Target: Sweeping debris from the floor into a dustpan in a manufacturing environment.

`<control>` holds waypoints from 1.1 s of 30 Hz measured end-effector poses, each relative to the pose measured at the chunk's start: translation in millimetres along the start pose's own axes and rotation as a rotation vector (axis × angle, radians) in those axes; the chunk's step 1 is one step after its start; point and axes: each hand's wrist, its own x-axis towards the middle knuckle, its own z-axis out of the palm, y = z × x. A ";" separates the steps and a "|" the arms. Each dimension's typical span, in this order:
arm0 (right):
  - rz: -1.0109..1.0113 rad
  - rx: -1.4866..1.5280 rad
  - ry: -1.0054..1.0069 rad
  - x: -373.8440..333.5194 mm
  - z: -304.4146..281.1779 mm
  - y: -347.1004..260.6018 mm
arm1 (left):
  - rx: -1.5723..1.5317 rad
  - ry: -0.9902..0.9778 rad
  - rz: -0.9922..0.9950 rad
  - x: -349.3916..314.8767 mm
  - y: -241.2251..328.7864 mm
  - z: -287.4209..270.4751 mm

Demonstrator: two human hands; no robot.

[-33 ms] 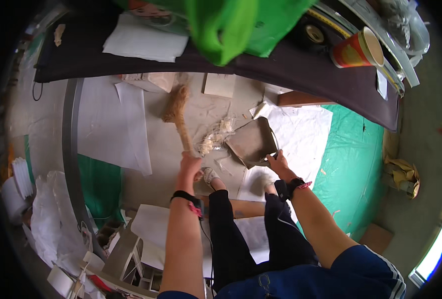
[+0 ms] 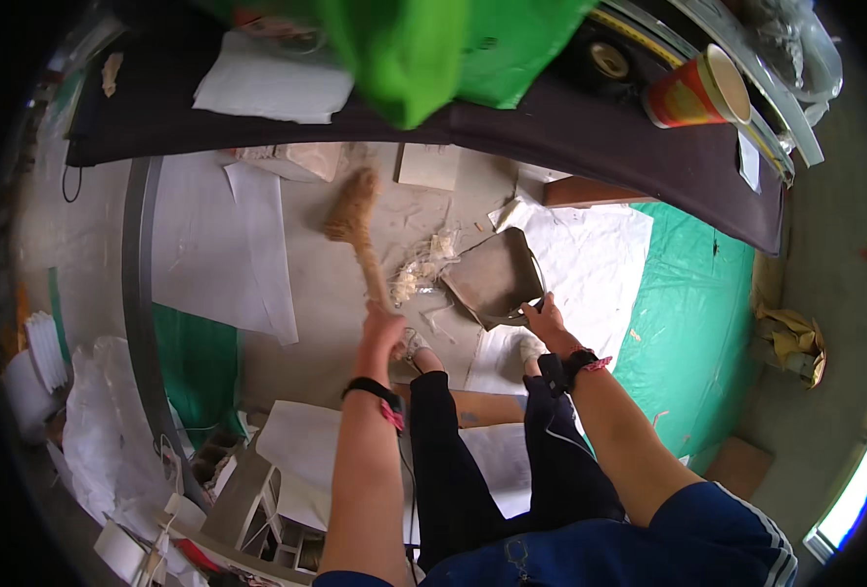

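Observation:
My left hand (image 2: 382,331) is closed around the handle of a short straw hand broom (image 2: 353,207). The broom's bristles point away from me over the floor, left of a small heap of debris (image 2: 423,266) made of pale scraps and clear plastic bits. With my right hand (image 2: 546,315) I grip the near right edge of a dustpan (image 2: 495,272), fingers closed on it. The pan rests low by the floor, its open side toward the heap. A gap separates the bristles from the heap.
A dark cloth-covered table (image 2: 394,125) spans the far side, bearing a green bag (image 2: 511,59), white paper (image 2: 267,83) and a paper cup (image 2: 688,93). White sheeting (image 2: 600,254) and a green sheet (image 2: 697,303) cover the floor at right. A grey post (image 2: 140,293) stands at left.
My left hand and the broom have shifted slightly to the right, and the hand a little nearer to me. The dustpan and my right hand look almost unmoved.

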 end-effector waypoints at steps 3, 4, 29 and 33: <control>0.063 0.048 -0.167 -1.1 -12.7 2.5 | 0.229 0.029 0.076 -42.1 -11.0 53.1; 0.133 -0.002 -0.213 -2.8 -21.3 2.8 | 0.315 0.039 0.100 -58.2 -16.9 60.7; 0.197 0.143 0.161 -149.9 -281.2 252.8 | -0.343 -0.290 0.057 -80.0 140.5 274.6; 0.244 0.215 0.257 -164.5 -291.7 301.2 | -0.510 -0.220 -0.207 -130.9 50.1 241.9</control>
